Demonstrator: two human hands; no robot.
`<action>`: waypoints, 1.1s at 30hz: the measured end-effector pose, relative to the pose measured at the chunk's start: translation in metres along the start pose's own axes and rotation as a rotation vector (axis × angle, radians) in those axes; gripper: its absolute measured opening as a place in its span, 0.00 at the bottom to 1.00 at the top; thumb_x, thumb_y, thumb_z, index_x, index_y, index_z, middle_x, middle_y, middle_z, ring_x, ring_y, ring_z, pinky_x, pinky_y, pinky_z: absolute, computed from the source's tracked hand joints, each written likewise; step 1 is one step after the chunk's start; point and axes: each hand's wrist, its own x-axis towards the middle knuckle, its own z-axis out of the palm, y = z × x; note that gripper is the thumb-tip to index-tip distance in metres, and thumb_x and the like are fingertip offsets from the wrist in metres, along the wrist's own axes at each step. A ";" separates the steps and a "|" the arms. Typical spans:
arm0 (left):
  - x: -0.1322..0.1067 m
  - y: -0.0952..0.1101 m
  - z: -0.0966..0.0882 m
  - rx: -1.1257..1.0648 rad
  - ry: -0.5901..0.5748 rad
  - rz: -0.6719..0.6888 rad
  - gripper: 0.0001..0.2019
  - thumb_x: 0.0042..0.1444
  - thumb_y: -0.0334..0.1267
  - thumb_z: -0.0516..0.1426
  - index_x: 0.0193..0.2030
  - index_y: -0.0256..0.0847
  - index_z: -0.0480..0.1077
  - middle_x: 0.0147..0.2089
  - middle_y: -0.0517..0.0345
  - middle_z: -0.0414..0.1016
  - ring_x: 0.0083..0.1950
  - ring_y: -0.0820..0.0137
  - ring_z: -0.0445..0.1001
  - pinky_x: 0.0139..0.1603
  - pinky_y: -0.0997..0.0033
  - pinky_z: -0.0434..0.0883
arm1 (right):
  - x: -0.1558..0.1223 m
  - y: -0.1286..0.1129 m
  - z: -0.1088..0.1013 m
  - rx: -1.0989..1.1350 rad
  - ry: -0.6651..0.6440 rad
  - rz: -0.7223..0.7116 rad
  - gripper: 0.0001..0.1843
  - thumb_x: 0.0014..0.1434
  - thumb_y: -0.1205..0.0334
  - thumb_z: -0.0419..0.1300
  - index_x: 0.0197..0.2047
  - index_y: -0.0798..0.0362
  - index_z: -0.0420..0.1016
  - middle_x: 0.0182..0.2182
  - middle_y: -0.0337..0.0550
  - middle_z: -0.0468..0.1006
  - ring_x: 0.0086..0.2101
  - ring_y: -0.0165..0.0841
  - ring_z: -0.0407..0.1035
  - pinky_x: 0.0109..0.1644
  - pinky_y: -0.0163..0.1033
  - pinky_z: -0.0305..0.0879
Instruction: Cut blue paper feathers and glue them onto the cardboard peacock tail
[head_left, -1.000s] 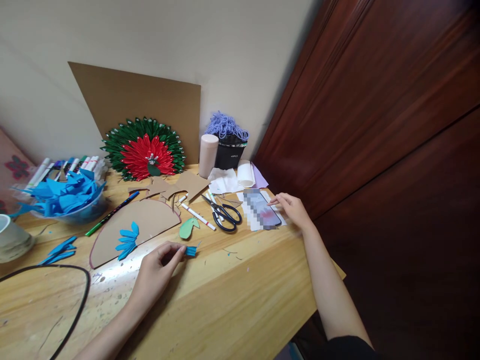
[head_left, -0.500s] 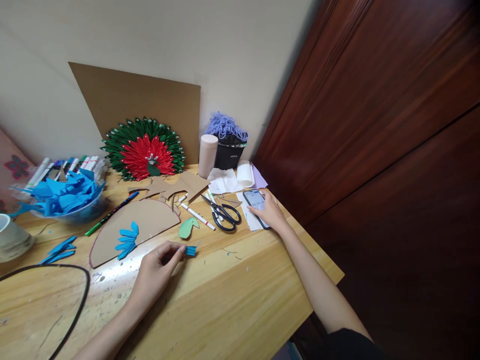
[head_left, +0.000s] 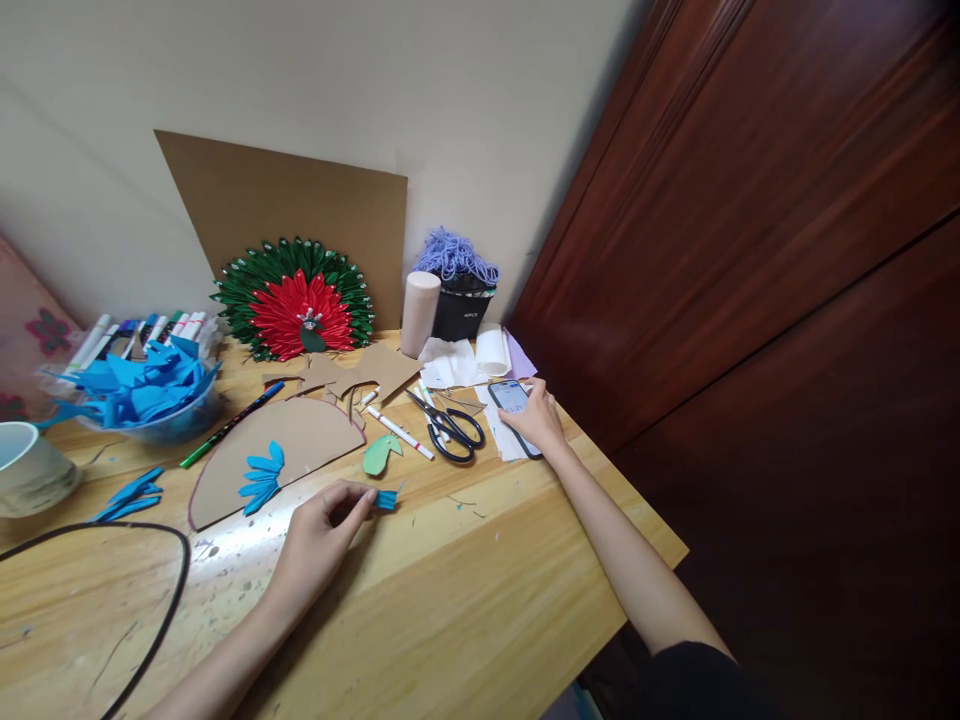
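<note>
My left hand [head_left: 322, 530] pinches a small folded piece of blue paper [head_left: 385, 500] between thumb and fingertips, just above the wooden table. Over a smartphone [head_left: 516, 410] lying on white papers, my right hand [head_left: 538, 415] has its thumb across the screen and its fingers along the far right edge. A half-round cardboard piece [head_left: 315, 440] lies left of centre, with several blue paper petals [head_left: 262, 478] fanned on its straight edge. Beyond my left hand is a green bird-shaped cutout [head_left: 381, 455]. Black-handled scissors [head_left: 454, 430] rest between that cutout and the phone.
A bowl of blue paper pieces [head_left: 157, 400], a white cup [head_left: 37, 470] and a black cable [head_left: 176, 590] occupy the left. Behind stand a red-and-green peacock craft [head_left: 300, 300], a cardboard sheet [head_left: 300, 200] and a pale bottle [head_left: 420, 315]. A dark wooden cabinet [head_left: 750, 300] borders the right.
The view has shifted slightly, so things on the left appear a little further right. Both hands keep nearly the same positions, with the blue paper still pinched in the left.
</note>
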 end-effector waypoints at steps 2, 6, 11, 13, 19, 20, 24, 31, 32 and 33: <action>0.000 0.001 0.000 -0.008 0.004 0.003 0.17 0.54 0.51 0.53 0.34 0.40 0.74 0.36 0.53 0.78 0.37 0.63 0.75 0.38 0.67 0.69 | -0.001 0.000 0.000 0.005 -0.007 -0.006 0.34 0.42 0.50 0.62 0.50 0.52 0.54 0.47 0.51 0.68 0.48 0.49 0.62 0.48 0.47 0.61; -0.001 0.003 0.000 -0.038 0.009 0.011 0.15 0.54 0.49 0.54 0.33 0.40 0.75 0.35 0.54 0.79 0.36 0.64 0.75 0.37 0.68 0.69 | -0.002 0.001 -0.001 0.018 -0.013 -0.011 0.34 0.42 0.50 0.61 0.50 0.52 0.54 0.47 0.53 0.67 0.50 0.50 0.61 0.49 0.47 0.60; -0.001 0.004 -0.001 -0.063 0.028 0.015 0.14 0.53 0.48 0.55 0.32 0.39 0.75 0.33 0.53 0.79 0.34 0.64 0.75 0.36 0.68 0.69 | -0.004 0.000 -0.003 0.030 -0.012 -0.022 0.33 0.43 0.51 0.61 0.50 0.51 0.54 0.45 0.50 0.67 0.48 0.50 0.62 0.49 0.48 0.60; -0.002 0.004 0.000 -0.072 0.023 0.013 0.14 0.53 0.48 0.55 0.32 0.39 0.75 0.34 0.53 0.78 0.35 0.64 0.75 0.37 0.67 0.70 | -0.004 -0.001 -0.003 0.032 -0.016 -0.021 0.32 0.43 0.50 0.61 0.49 0.51 0.54 0.45 0.50 0.67 0.48 0.49 0.62 0.48 0.48 0.60; -0.001 -0.001 0.001 -0.091 -0.007 -0.010 0.16 0.54 0.49 0.54 0.35 0.38 0.74 0.37 0.50 0.78 0.38 0.62 0.76 0.43 0.63 0.71 | -0.005 -0.001 -0.003 0.034 -0.027 -0.022 0.33 0.45 0.51 0.61 0.51 0.53 0.55 0.47 0.54 0.67 0.49 0.50 0.61 0.50 0.51 0.60; -0.001 -0.002 0.001 -0.097 -0.004 -0.009 0.16 0.54 0.49 0.55 0.35 0.38 0.74 0.37 0.50 0.79 0.38 0.62 0.76 0.43 0.63 0.71 | -0.006 -0.001 -0.005 0.036 -0.029 -0.029 0.34 0.45 0.51 0.62 0.52 0.54 0.55 0.48 0.55 0.67 0.50 0.50 0.60 0.51 0.51 0.59; 0.000 -0.002 0.001 -0.184 0.011 -0.013 0.15 0.53 0.48 0.56 0.35 0.36 0.74 0.36 0.49 0.79 0.38 0.61 0.77 0.43 0.62 0.72 | -0.014 -0.013 -0.016 0.091 0.030 -0.092 0.34 0.48 0.49 0.60 0.54 0.57 0.56 0.52 0.60 0.63 0.54 0.51 0.56 0.57 0.54 0.54; -0.006 0.003 -0.016 -0.262 0.157 -0.026 0.15 0.52 0.48 0.57 0.32 0.35 0.74 0.31 0.49 0.78 0.33 0.65 0.76 0.34 0.69 0.70 | -0.073 -0.111 -0.017 0.708 -0.261 -0.294 0.12 0.60 0.54 0.52 0.40 0.51 0.70 0.37 0.45 0.75 0.39 0.37 0.70 0.45 0.43 0.68; -0.008 0.002 -0.020 -0.290 0.172 -0.034 0.15 0.51 0.47 0.58 0.31 0.35 0.74 0.30 0.51 0.77 0.32 0.66 0.75 0.33 0.71 0.70 | -0.086 -0.127 -0.014 0.757 -0.371 -0.309 0.12 0.59 0.53 0.53 0.40 0.51 0.70 0.35 0.44 0.75 0.36 0.36 0.71 0.42 0.42 0.69; -0.011 0.000 -0.024 -0.330 0.189 -0.047 0.15 0.50 0.47 0.58 0.30 0.35 0.74 0.29 0.52 0.77 0.31 0.67 0.75 0.32 0.71 0.70 | -0.099 -0.142 -0.010 0.797 -0.448 -0.334 0.12 0.59 0.53 0.54 0.40 0.51 0.70 0.36 0.43 0.75 0.36 0.35 0.71 0.41 0.42 0.70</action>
